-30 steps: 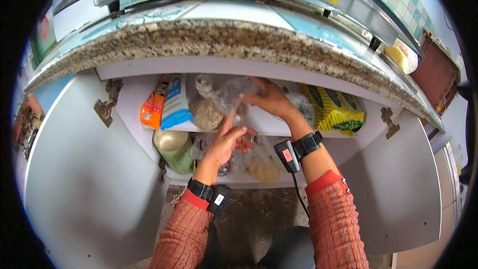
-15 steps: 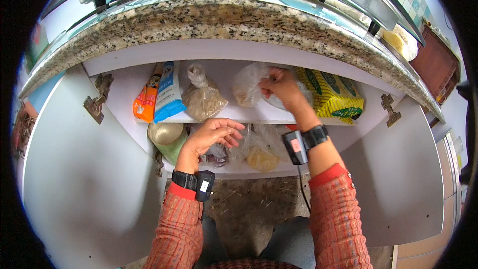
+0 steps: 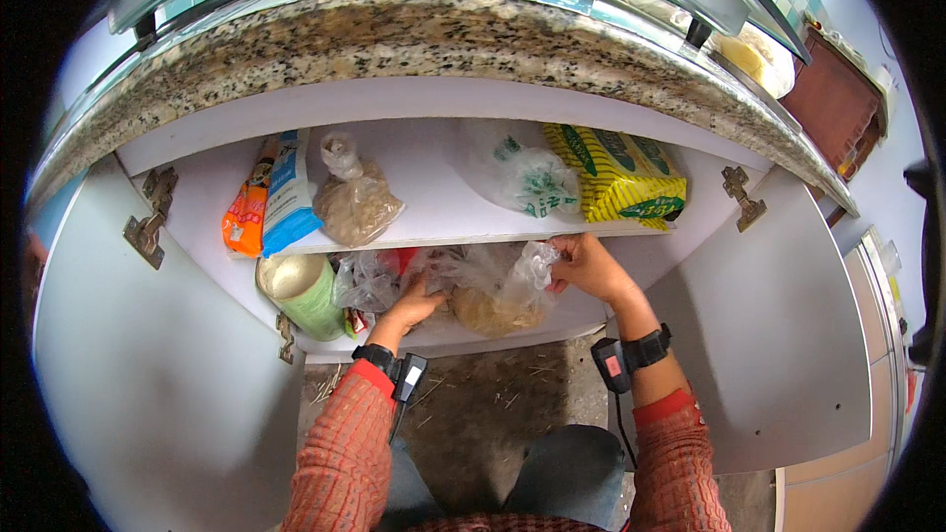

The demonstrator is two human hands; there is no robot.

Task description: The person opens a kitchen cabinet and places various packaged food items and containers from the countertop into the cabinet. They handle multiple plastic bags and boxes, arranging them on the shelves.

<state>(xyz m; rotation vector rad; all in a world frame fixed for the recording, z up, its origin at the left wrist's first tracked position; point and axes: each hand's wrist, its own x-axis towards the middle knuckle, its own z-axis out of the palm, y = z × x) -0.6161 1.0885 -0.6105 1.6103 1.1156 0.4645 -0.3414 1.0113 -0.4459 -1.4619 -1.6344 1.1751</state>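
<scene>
My right hand (image 3: 588,268) pinches the gathered top of a clear plastic bag (image 3: 533,274) at the front of the lower shelf. Right below it is a bag with yellowish contents (image 3: 493,313); I cannot tell whether the two are one bag. My left hand (image 3: 416,305) reaches in among the lower shelf's bags, fingers stretched and thumb apart, touching the plastic. Beside it lie a clear crumpled bag (image 3: 367,279) and a green cylindrical container (image 3: 307,300). Its fingertips are partly covered by plastic.
On the upper shelf (image 3: 434,207) stand an orange packet (image 3: 246,217), a blue-white packet (image 3: 291,197), a knotted bag of brownish contents (image 3: 357,202), a green-printed plastic bag (image 3: 540,182) and a yellow-green package (image 3: 626,177). Open doors (image 3: 168,355) (image 3: 778,335) flank me; a granite edge (image 3: 424,39) overhangs.
My right hand has come down from the upper shelf to the lower one. The whitish bag it touched has left the upper shelf. My left hand has moved in among the lower bags.
</scene>
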